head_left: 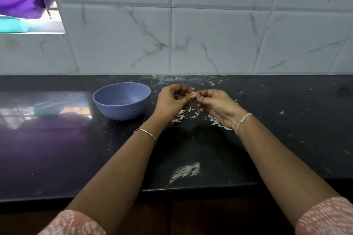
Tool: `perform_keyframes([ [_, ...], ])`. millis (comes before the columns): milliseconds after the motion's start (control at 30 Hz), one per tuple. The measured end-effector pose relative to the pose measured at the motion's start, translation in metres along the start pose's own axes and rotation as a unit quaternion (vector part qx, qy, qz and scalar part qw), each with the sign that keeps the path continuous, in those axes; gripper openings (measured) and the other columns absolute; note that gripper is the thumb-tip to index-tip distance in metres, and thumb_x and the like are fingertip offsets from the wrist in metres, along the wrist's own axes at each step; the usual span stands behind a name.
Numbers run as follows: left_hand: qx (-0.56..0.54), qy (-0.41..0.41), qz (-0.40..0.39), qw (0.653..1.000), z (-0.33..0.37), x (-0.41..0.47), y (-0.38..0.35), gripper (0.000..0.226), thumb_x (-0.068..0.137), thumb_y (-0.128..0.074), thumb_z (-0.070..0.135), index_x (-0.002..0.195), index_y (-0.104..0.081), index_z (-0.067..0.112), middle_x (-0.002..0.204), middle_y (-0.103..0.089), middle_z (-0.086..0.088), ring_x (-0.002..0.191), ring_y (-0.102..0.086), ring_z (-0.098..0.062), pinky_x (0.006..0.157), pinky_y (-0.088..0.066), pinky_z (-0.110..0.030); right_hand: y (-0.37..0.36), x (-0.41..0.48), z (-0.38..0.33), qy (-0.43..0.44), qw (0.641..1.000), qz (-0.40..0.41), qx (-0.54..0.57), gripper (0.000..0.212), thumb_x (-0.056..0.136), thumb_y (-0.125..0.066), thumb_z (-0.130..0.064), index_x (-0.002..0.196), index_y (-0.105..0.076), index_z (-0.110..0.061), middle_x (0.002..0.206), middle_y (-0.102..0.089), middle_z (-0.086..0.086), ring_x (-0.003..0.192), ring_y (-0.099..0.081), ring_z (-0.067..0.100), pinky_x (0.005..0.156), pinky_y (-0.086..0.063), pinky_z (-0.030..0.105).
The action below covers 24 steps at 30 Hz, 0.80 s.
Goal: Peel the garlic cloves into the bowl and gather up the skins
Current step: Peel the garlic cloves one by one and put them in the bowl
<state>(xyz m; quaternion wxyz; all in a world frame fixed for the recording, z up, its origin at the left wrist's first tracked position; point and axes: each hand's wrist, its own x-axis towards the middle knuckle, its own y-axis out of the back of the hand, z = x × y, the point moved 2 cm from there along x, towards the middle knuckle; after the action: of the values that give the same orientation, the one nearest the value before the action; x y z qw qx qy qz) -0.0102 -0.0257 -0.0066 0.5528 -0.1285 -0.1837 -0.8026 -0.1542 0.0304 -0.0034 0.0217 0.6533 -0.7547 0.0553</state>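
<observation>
Both hands meet above the dark counter, right of a blue bowl. My left hand and my right hand pinch one small pale garlic clove between their fingertips. Under the hands lie a few unpeeled cloves and loose white skins scattered on the counter. I cannot see anything inside the bowl from here.
The black stone counter runs along a marble-tiled wall. A whitish smear marks the counter near its front edge. A window opening with purple cloth sits at the upper left.
</observation>
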Motion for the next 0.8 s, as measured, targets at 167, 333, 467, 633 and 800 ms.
perform_keyframes([
  [167, -0.005, 0.018, 0.015, 1.000, 0.003, -0.004, 0.000, 0.010, 0.081, -0.078, 0.009, 0.084, -0.069, 0.009, 0.071, -0.068, 0.000, 0.052, -0.061, -0.007, 0.054, -0.057, -0.024, 0.001, -0.003, -0.002, 0.033, 0.999, 0.017, -0.037, 0.005, 0.089, -0.066, -0.001, 0.091, -0.067, -0.005, 0.081, -0.067, 0.008, 0.064, -0.059, 0.010, 0.057, -0.052, 0.018],
  [333, -0.013, 0.035, 0.013, 0.999, 0.004, -0.005, 0.003, 0.010, 0.082, -0.076, 0.011, 0.080, -0.067, 0.011, 0.075, -0.066, -0.002, 0.054, -0.062, -0.009, 0.054, -0.056, -0.023, -0.002, -0.003, -0.002, 0.071, 0.994, 0.034, -0.079, 0.010, 0.089, -0.067, -0.001, 0.087, -0.066, -0.011, 0.077, -0.062, 0.003, 0.062, -0.054, 0.007, 0.054, -0.049, 0.018],
  [467, 0.039, 0.026, 0.007, 0.999, 0.004, -0.006, 0.000, 0.011, 0.086, -0.073, 0.012, 0.089, -0.064, 0.006, 0.076, -0.064, -0.001, 0.054, -0.061, -0.011, 0.048, -0.054, -0.023, -0.002, 0.000, 0.000, 0.067, 0.993, 0.045, -0.086, 0.008, 0.088, -0.068, -0.003, 0.088, -0.064, -0.010, 0.080, -0.066, 0.007, 0.064, -0.058, 0.008, 0.053, -0.049, 0.017],
  [633, 0.230, -0.004, -0.021, 0.973, -0.006, -0.003, 0.006, 0.021, 0.083, -0.077, 0.016, 0.081, -0.057, 0.022, 0.080, -0.064, 0.006, 0.072, -0.064, -0.015, 0.066, -0.054, -0.028, 0.009, 0.002, -0.003, 0.087, 0.977, 0.072, -0.179, 0.007, 0.090, -0.065, -0.003, 0.091, -0.062, -0.009, 0.077, -0.068, 0.003, 0.065, -0.058, 0.010, 0.056, -0.049, 0.019],
  [800, 0.329, -0.003, -0.039, 0.944, -0.010, -0.001, 0.011, 0.024, 0.077, -0.082, 0.020, 0.071, -0.060, 0.030, 0.068, -0.058, 0.017, 0.067, -0.058, -0.010, 0.069, -0.049, -0.028, 0.010, -0.007, -0.030, 0.162, 0.886, 0.040, -0.433, 0.008, 0.084, -0.073, -0.009, 0.087, -0.074, -0.016, 0.080, -0.071, -0.006, 0.077, -0.066, 0.012, 0.073, -0.055, 0.025],
])
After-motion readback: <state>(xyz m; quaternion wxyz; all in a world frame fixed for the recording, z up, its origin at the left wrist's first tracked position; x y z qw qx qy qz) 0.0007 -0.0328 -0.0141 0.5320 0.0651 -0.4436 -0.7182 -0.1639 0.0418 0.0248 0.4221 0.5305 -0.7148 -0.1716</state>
